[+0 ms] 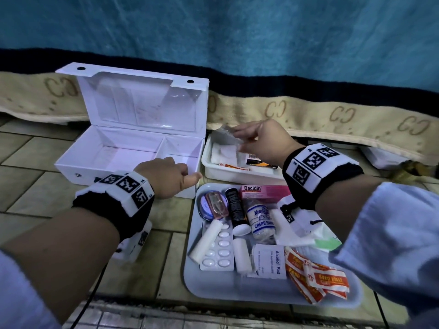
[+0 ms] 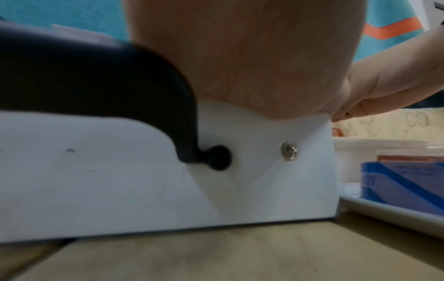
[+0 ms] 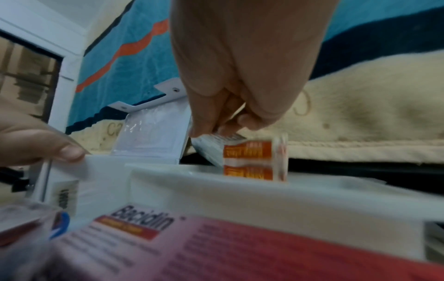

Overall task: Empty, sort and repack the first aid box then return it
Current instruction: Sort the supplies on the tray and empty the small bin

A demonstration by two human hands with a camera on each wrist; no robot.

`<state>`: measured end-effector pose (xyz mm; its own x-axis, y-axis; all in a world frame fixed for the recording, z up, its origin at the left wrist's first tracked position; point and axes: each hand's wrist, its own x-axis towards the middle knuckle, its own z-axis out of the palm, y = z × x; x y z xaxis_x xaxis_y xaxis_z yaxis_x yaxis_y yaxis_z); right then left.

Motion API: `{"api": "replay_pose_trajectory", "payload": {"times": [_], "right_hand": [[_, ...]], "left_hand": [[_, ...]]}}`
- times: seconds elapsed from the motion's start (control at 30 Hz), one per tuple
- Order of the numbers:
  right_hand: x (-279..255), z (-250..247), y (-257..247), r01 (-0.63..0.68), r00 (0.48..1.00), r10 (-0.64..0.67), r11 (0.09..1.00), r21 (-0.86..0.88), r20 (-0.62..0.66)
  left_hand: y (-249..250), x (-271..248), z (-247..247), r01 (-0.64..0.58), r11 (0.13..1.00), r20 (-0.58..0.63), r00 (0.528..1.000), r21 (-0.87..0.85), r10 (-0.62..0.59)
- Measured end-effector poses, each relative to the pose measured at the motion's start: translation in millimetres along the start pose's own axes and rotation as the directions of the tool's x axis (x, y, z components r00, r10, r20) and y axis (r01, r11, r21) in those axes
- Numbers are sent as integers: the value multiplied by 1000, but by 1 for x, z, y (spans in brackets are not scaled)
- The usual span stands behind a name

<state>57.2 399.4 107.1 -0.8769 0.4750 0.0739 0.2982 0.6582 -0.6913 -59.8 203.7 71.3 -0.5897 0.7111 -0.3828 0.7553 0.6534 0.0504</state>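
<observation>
Steadying the emptied first aid box [image 1: 129,153], lid up on the tiled floor, the left hand [image 1: 166,175] gripped its near right corner; the right hand [image 1: 259,141] pinched a clear sachet [image 1: 226,131] over the white tub [image 1: 237,174]; supplies filled the grey tray [image 1: 213,287], sorting apparently unfinished, repacking not begun.

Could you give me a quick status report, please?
Left hand grips the empty first aid box at its front corner. Right hand pinches a packet above white bin.

Head view: dim, bluish light; faint glare on the first aid box [image 1: 133,129] lid's inner face; wide-angle bending toward the edges. Both wrist views were soft; near Bacidin carton [image 3: 216,247] badly blurred, noisy.
</observation>
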Motion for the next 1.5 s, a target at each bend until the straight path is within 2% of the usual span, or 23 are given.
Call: {"api": "replay_pose_trajectory", "payload": {"times": [0.1,0.3,0.4,0.5,0.6,0.7,0.8,0.87,0.93,1.03,1.17,1.33,1.5], "right_hand": [[-4,-5,5,45,997,-36,989,141,-66],[-19,-22,6,144,982,-108,957,252,-154],[-31,-33,-2,210,957,-162,959,191,-239],[-56,-40,-19,348,915,-297,924,161,-273],[-100,-41,-38,479,867,-462,876,58,-185],[-145,-30,-44,603,797,-602,795,-58,36],[-177,-3,-36,678,733,-660,728,-102,166],[-192,17,-29,695,714,-662,709,-116,230],[-202,34,-19,689,715,-640,714,-124,283],[-205,50,-8,679,730,-605,695,-237,317],[-201,58,-6,639,769,-591,699,-321,243],[-197,58,-5,622,781,-616,752,-221,101],[-193,58,-3,604,794,-596,755,-256,117]], "left_hand": [[0,0,0,-3,1000,4,1000,-7,3],[0,0,-1,-2,1000,7,1000,0,2],[0,0,0,3,1000,12,1000,4,-3],[1,0,0,7,1000,21,1000,4,-7],[2,-1,-1,6,1000,21,1000,2,-6],[1,-1,-1,7,1000,17,1000,-3,-7],[1,-1,-1,9,1000,3,1000,-14,-9],[1,0,0,11,1000,6,1000,-5,-11],[0,0,0,11,1000,7,1000,1,-11],[0,-1,-1,6,1000,7,1000,-3,-6],[2,-2,-2,0,1000,9,1000,4,0],[1,-2,-2,1,1000,16,1000,5,-1],[2,-2,-2,-3,999,25,1000,36,2]]}}
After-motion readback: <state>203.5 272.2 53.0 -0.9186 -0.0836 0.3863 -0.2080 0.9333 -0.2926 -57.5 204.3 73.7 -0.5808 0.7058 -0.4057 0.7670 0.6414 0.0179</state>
